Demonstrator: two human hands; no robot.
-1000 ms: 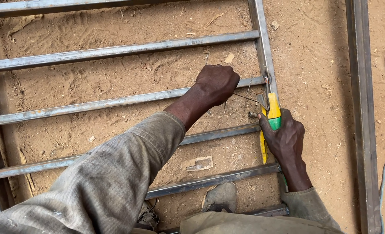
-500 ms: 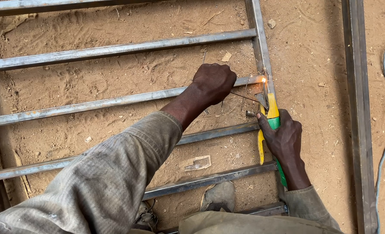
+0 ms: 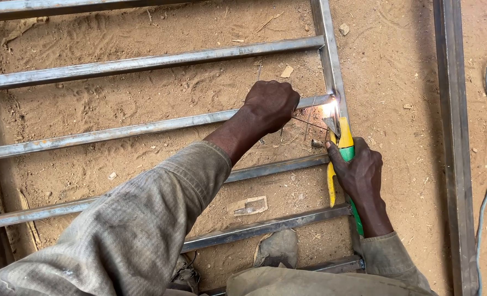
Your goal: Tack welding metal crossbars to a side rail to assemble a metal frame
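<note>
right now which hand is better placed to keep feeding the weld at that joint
Right. The right hand grips the yellow-green holder, whose tip sits at the glowing spark where the crossbar meets the upright. The left hand is a fist resting by the bar, only steadying.

One view only, worn on the head, looking steeply down and slightly forward over both forearms at close range onto the metal frame [image 3: 161, 123] lying on sandy ground [image 3: 397, 109]; no second view shares the scene
</note>
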